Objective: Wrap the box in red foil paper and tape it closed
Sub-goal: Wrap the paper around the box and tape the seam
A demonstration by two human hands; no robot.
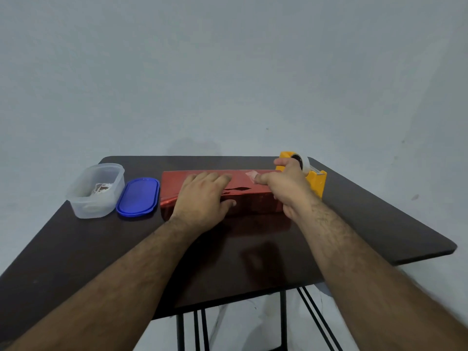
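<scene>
The box wrapped in red foil paper (pixel 253 196) lies lengthwise across the middle of the dark table (pixel 253 254). My left hand (pixel 202 196) rests flat on its top, fingers straight, with the thumb against the front face. My right hand (pixel 286 183) is over the box's right end. Its thumb presses a small clear piece of tape (pixel 250 174) onto the top of the foil. Its index finger points out towards the tape dispenser, and the other fingers curl down beside the box end. A dark gap shows in the foil seam between my hands.
A yellow tape dispenser (pixel 315 178) with a clear roll stands just behind my right hand. A blue lid (pixel 138 196) lies left of the box, and a clear plastic container (pixel 97 190) stands further left. The table's right edge is near the dispenser.
</scene>
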